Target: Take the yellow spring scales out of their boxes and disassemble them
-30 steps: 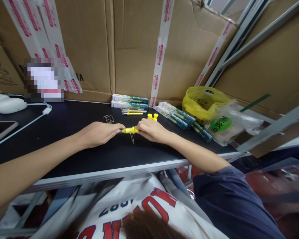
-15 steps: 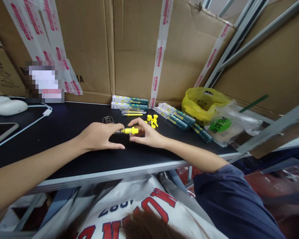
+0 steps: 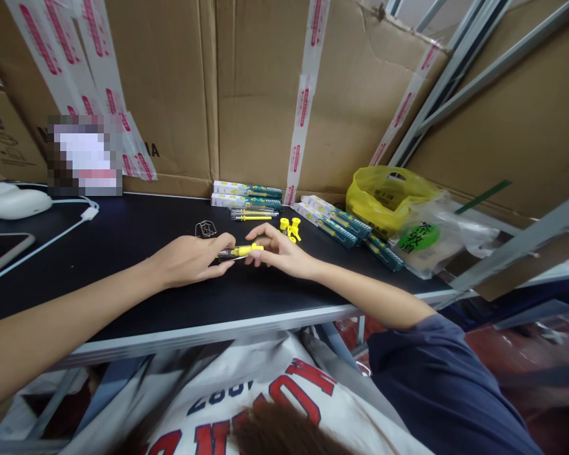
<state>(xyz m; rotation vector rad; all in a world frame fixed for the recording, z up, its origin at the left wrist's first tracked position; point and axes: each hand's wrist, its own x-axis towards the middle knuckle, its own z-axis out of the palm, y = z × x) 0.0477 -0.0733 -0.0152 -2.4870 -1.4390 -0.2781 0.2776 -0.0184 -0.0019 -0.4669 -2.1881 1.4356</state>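
Note:
Over the black table (image 3: 137, 234), my left hand (image 3: 189, 259) is closed on a slim pen-like tool (image 3: 243, 251) with a yellow end and a clear or metallic body. Its left part is hidden by my fingers. My right hand (image 3: 284, 254) has its thumb and fingers curled at the yellow end, touching it. A thin shiny strip runs along the tool's near side between both hands. Behind the right hand lie several small yellow plastic pieces (image 3: 291, 229). Thin bent metal clips (image 3: 205, 229) lie beyond my left hand. A few slim clear-and-yellow pens (image 3: 254, 215) are further back.
Printed narrow boxes (image 3: 246, 196) stand at the back, more boxes (image 3: 334, 221) to their right. A yellow plastic bag (image 3: 384, 196) and a clear bag (image 3: 431, 243) sit at the right. A phone (image 3: 2, 253), cable and white mouse-like device (image 3: 20, 204) lie left. Cardboard (image 3: 256, 95) walls the back.
My right thumb has come up against the yellow end, and my left thumb has closed in towards the tool. The thin shiny strip now shows along its near side.

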